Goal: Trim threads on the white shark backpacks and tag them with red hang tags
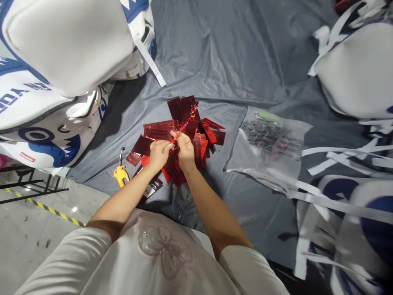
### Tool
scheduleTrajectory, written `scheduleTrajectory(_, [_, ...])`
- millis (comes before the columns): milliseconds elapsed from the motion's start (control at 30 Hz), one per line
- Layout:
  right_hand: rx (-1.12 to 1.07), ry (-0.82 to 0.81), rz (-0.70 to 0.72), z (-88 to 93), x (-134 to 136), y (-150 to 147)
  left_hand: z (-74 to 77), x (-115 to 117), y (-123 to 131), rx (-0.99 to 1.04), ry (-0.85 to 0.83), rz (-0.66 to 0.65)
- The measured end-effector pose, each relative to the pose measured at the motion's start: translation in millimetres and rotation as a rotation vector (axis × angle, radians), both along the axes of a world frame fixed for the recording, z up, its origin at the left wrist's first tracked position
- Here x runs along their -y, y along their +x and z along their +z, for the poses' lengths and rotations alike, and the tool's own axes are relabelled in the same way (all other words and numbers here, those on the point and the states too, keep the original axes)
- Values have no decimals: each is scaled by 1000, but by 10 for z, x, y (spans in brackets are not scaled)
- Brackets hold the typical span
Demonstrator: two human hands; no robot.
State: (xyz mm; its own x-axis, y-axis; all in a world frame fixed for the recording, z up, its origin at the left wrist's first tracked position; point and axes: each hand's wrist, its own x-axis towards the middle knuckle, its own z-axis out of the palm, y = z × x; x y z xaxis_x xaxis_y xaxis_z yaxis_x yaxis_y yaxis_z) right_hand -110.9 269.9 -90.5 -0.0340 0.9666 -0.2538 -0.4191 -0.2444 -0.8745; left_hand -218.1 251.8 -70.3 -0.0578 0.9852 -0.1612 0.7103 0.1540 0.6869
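A loose heap of red and dark hang tags point(158, 130) on red cords lies on the grey cloth. Over the middle of it, my left hand point(161, 154) and my right hand point(186, 150) meet with fingertips pinched close together. Thin red cords point(178, 141) run between the two hands, and both appear closed on them. The exact grip is small and partly hidden by the fingers. Left of my left forearm lies a yellow tool point(122, 176) with a thin dark tip, apparently a tagging gun. A black-and-white tag point(152, 187) shows beside that forearm.
A clear plastic bag point(267, 141) of small dark pieces lies to the right on the grey cloth point(245, 53). White-and-blue backpacks point(70, 41) are piled at left. More white bags point(359, 69) with loose straps point(346, 205) stand along the right. Metal rack bars point(39, 186) show lower left.
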Motion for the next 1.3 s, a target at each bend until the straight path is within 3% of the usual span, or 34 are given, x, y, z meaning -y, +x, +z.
scheduleTrajectory(333, [144, -18, 189, -77, 77, 24, -37, 69, 57, -22, -1, 22])
scheduleTrajectory(467, [126, 15, 140, -47, 87, 54, -13, 104, 92, -14, 13, 42])
scheduleTrajectory(633, [262, 19, 237, -43, 64, 53, -17, 139, 63, 35, 12, 71])
scheduleTrajectory(700, [297, 86, 239, -9, 76, 14, -27, 149, 35, 65, 33, 96])
scheduleTrajectory(867, [417, 162, 407, 183, 118, -3, -37, 193, -136, 139, 44, 188])
scheduleTrajectory(967, [460, 238, 165, 270, -59, 244, -4, 222, -285, 153, 49, 230])
scheduleTrajectory(1033, [574, 290, -37, 243, -300, 464, 21, 206, -343, 139, 51, 237])
scheduleTrajectory(1067, [642, 299, -73, 200, -437, 556, 30, 178, -346, 126, 48, 234])
scheduleTrajectory(1167, [726, 279, 101, 10, -781, 658, 30, 7, -241, 64, 33, 221])
scheduleTrajectory(1233, [719, 262, 213, -93, -870, 590, 14, -162, -86, 13, 17, 209])
scheduleTrajectory(1300, [730, 245, 191, -128, -846, 497, -2, -344, 123, -23, 6, 188])
